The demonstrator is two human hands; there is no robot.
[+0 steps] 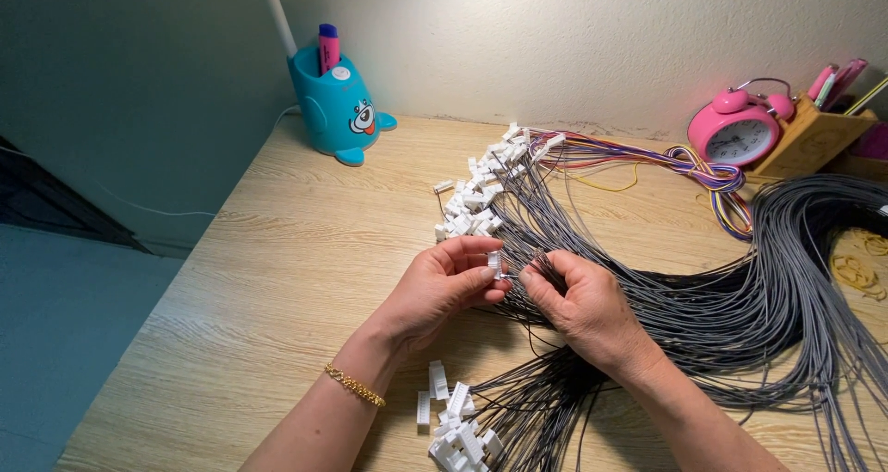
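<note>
Head view, looking down at a wooden counter [277,250] under lamp light. Caught the left hand [444,282] with its grip pinched shut, thumb against fingertips, on a small white connector housing [495,264] held just above the counter at mid-frame. Met the right hand [578,301] touching close beside it, grip closed to a fine pinch on the end of a grey wire [541,267], that end brought right up to the housing; could not tell whether the wire end had entered it.

Judged the work well under way but not near its end. Further back lay a heap of white connectors [481,190], seemingly already fitted to grey and to coloured wires [647,158]. Nearer the body lay a smaller cluster of white housings [453,426], a few plainly apart from any wire, the others too tangled to tell. To the right swept a thick grey wire bundle [740,296], its many ends fanned out below the hands, so much apparently remained.

Around the edges: a teal pen holder [335,107], a pink alarm clock [737,132], a wooden holder [814,139], some rubber bands [856,269], and a gold bracelet [354,385] on the left wrist.
</note>
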